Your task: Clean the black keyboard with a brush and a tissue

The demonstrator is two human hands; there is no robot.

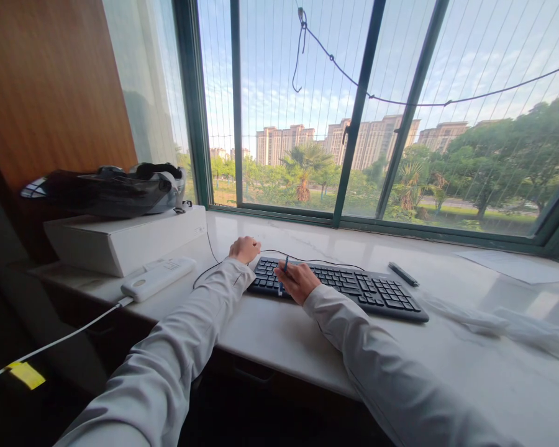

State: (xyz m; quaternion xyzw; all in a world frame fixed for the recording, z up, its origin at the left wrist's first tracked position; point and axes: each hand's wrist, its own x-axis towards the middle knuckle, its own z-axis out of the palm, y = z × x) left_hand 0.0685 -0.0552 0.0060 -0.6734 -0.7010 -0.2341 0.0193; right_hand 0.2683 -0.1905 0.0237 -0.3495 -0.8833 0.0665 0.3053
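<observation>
A black keyboard lies on the white marble-look counter, slightly angled. At its far left corner is my left hand, fingers curled and closed; what is inside them, if anything, is hidden. My right hand is over the left part of the keys, its fingers pinching a slim blue tool. The tool stands nearly upright, and its whitish lower end is at the keyboard's near edge. It resembles a small brush, but its tip is too small to make out.
A dark pen-like object lies behind the keyboard's right end. Clear plastic wrapping and paper are at right. On the left are a white power strip and a white box bearing a black bag. A thin cable runs behind.
</observation>
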